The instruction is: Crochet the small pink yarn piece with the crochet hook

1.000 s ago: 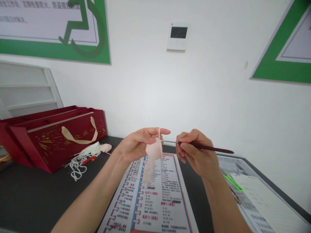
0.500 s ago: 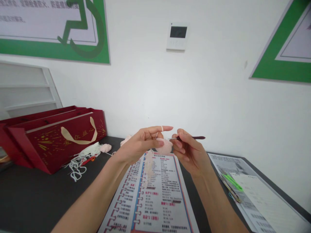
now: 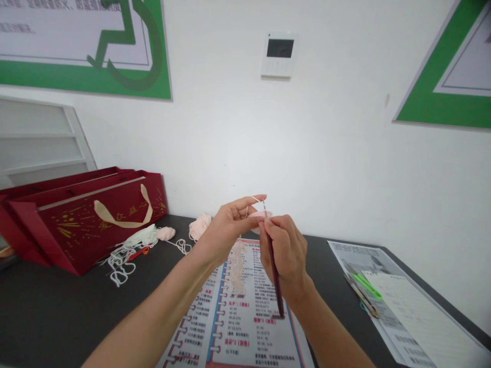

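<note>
My left hand [image 3: 233, 222] pinches a small pale pink crocheted piece [image 3: 261, 214] between thumb and fingers, its index finger stretched out with white-looking yarn over it. In my right hand [image 3: 286, 245] is a crochet hook [image 3: 275, 278] with a dark red handle. Its handle slants down toward me and its metal tip points up beside the left index finger. Both hands meet at the piece and partly hide it. A wispy pale strand bundle [image 3: 237, 271] hangs below the left hand, over a printed sheet [image 3: 245, 352] of pattern text.
Dark red gift bags [image 3: 115, 220] stand at the left. Before them lie tangled white yarn [image 3: 125, 255], a small pink ball [image 3: 166, 233] and an orange-red tool [image 3: 138, 253]. A pink yarn ball [image 3: 200, 226] sits behind my left wrist. Papers [image 3: 418, 317] and a green-handled tool [image 3: 367, 285] lie right.
My right hand has turned and come closer to the left. The hook has swung from nearly level, pointing left, to steep with its tip up. The piece is now more covered.
</note>
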`<state>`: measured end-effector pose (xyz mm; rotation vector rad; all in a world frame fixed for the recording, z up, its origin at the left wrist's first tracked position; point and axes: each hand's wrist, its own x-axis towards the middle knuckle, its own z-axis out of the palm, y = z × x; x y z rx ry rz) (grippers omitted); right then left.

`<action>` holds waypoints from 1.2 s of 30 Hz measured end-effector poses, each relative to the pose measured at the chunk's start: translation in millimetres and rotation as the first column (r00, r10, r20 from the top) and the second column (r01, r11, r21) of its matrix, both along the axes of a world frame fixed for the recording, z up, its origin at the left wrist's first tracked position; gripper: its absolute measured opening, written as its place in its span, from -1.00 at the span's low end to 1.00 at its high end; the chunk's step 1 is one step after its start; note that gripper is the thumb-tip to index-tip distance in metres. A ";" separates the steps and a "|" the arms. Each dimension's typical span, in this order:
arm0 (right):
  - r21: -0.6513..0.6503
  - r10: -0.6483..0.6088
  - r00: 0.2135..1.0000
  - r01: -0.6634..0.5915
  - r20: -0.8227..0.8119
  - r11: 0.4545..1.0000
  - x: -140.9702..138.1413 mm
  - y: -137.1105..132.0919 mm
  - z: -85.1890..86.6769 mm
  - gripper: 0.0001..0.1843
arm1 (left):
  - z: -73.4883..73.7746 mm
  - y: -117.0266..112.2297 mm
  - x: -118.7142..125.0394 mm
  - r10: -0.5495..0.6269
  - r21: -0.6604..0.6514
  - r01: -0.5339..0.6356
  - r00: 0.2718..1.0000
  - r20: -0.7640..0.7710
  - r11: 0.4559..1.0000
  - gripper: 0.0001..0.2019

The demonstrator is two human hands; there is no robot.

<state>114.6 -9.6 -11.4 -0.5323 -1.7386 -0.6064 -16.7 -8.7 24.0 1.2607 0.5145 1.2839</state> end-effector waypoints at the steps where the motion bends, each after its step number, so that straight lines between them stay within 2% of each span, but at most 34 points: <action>1: 0.020 0.052 0.999 -0.052 -0.004 0.998 0.6 2.2 -1.4 -0.72 | 0.5 1.5 -2.1 -0.039 -0.022 0.039 0.999 0.006 0.999 -0.61; 3: -0.010 0.217 0.975 -0.218 -0.054 0.976 2.4 4.3 -2.2 -0.69 | 2.1 4.3 -7.7 -0.115 -0.072 0.117 0.993 0.031 0.990 -0.62; 5: -0.130 0.385 0.901 -0.414 -0.199 0.901 4.2 3.1 0.2 -0.71 | 3.9 6.8 -14.0 -0.189 -0.127 0.196 0.980 0.059 0.972 -0.61; 6: -0.199 0.445 0.844 -0.511 -0.298 0.836 5.1 1.7 2.4 -0.74 | 4.6 7.9 -17.2 -0.223 -0.152 0.231 0.972 0.070 0.961 -0.61; 8: -0.291 0.521 0.715 -0.680 -0.467 0.673 7.5 -0.6 7.9 -0.79 | 5.5 9.9 -23.2 -0.275 -0.184 0.286 0.958 0.080 0.940 -0.62; 10: -0.339 0.562 0.617 -0.781 -0.551 0.525 11.4 -1.2 13.3 -0.82 | 5.5 11.8 -28.2 -0.304 -0.191 0.317 0.948 0.093 0.929 -0.62; 11: -0.353 0.576 0.585 -0.808 -0.571 0.471 14.2 -0.8 15.6 -0.83 | 5.3 12.7 -30.2 -0.316 -0.190 0.331 0.943 0.103 0.924 -0.62; 17: -0.424 0.551 0.521 -0.853 -0.652 0.305 30.7 0.7 25.7 -0.88 | 3.5 16.1 -35.8 -0.439 -0.178 0.463 0.884 0.160 0.868 -0.62; 20: -0.397 0.518 0.410 -0.907 -0.751 0.142 31.9 -1.3 31.3 -0.89 | 3.9 15.1 -35.1 -0.478 -0.183 0.498 0.866 0.147 0.847 -0.65; 23: -0.354 0.428 0.310 -0.935 -0.849 -0.026 27.2 -2.4 34.9 -0.86 | 4.5 12.0 -31.0 -0.431 -0.168 0.433 0.901 0.054 0.885 -0.67; 25: -0.328 0.352 0.279 -0.940 -0.894 -0.089 22.5 -2.3 34.8 -0.82 | 4.2 9.1 -26.3 -0.334 -0.117 0.328 0.942 -0.027 0.937 -0.65; 27: -0.326 0.302 0.289 -0.942 -0.908 -0.078 18.5 -1.8 32.9 -0.80 | 3.0 6.3 -21.2 -0.228 -0.047 0.225 0.969 -0.090 0.973 -0.61; 30: -0.371 0.307 0.364 -0.928 -0.879 0.039 16.4 -0.2 28.4 -0.79 | 0.9 3.9 -15.3 -0.155 0.006 0.157 0.979 -0.129 0.988 -0.57; 33: -0.432 0.318 0.467 -0.884 -0.825 0.177 18.5 3.4 24.6 -0.80 | 0.8 3.8 -13.6 -0.179 -0.015 0.179 0.974 -0.135 0.984 -0.55; 34: -0.448 0.316 0.491 -0.871 -0.812 0.202 19.5 5.1 23.8 -0.81 | 1.4 4.0 -13.9 -0.194 -0.027 0.192 0.972 -0.135 0.981 -0.54; 36: -0.463 0.320 0.509 -0.861 -0.799 0.211 20.7 8.9 22.7 -0.82 | 3.2 4.6 -15.2 -0.220 -0.051 0.215 0.966 -0.133 0.975 -0.55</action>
